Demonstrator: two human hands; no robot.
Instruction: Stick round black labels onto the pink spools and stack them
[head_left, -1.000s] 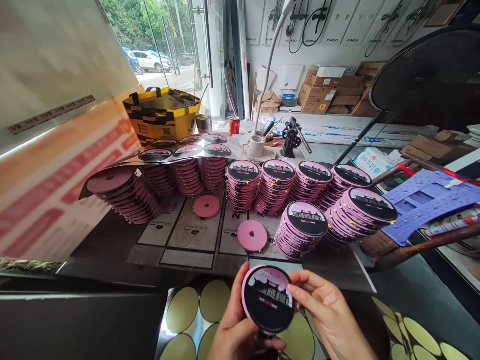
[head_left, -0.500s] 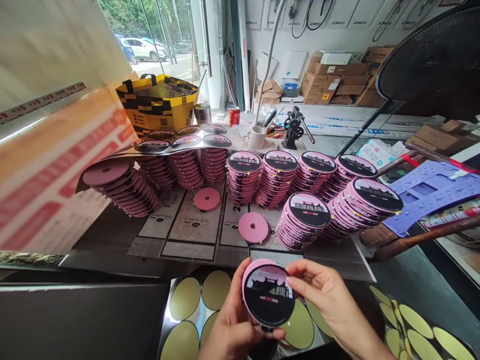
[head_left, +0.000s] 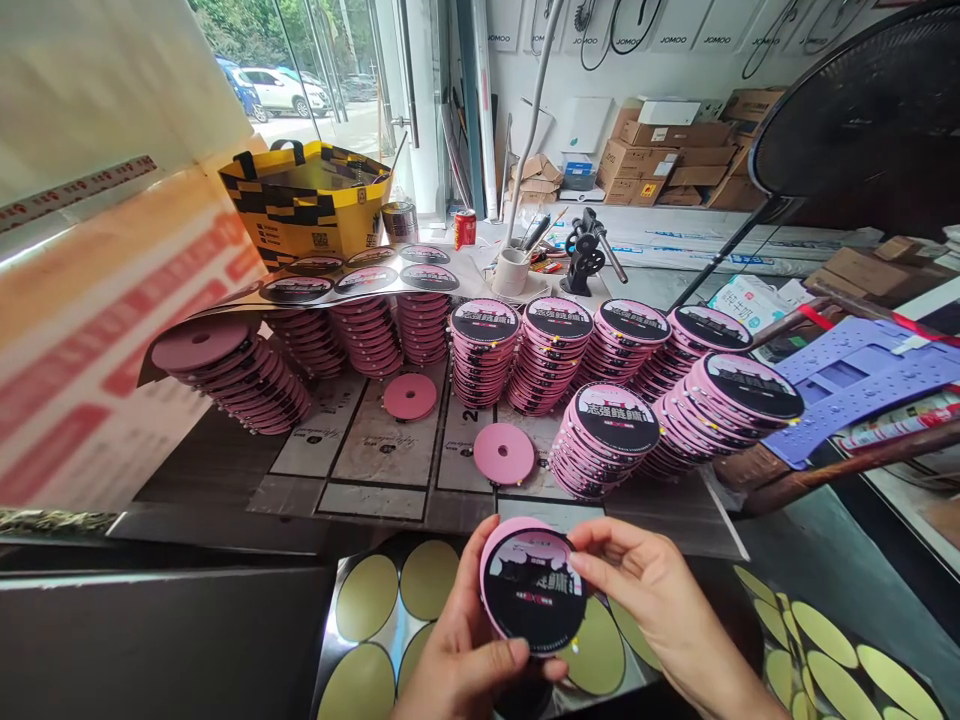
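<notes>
My left hand (head_left: 469,640) is closed around a pink disc (head_left: 501,533), with its thumb against the lower edge and fingers around the side. Over the disc lies a round black and pink label (head_left: 534,607) with white lettering, set slightly off so that a pink rim shows at the upper left. The thumb and forefinger of my right hand (head_left: 649,590) pinch the label's upper right edge. Beyond my hands, a bare pink disc (head_left: 504,454) with a centre hole lies on the table, and a second one (head_left: 409,396) lies farther left.
Stacks of labelled discs (head_left: 604,440) stand at the right of the table; unlabelled stacks (head_left: 225,375) stand left, partly under a label sheet (head_left: 360,275). Sheets with gold circles (head_left: 367,597) lie below my hands. A yellow bag (head_left: 307,205), red can (head_left: 465,228) and fan (head_left: 862,110) stand farther off.
My left thumb has shifted right and up onto the lower edge of the label. My right hand still pinches the upper right edge. The view has shifted slightly.
</notes>
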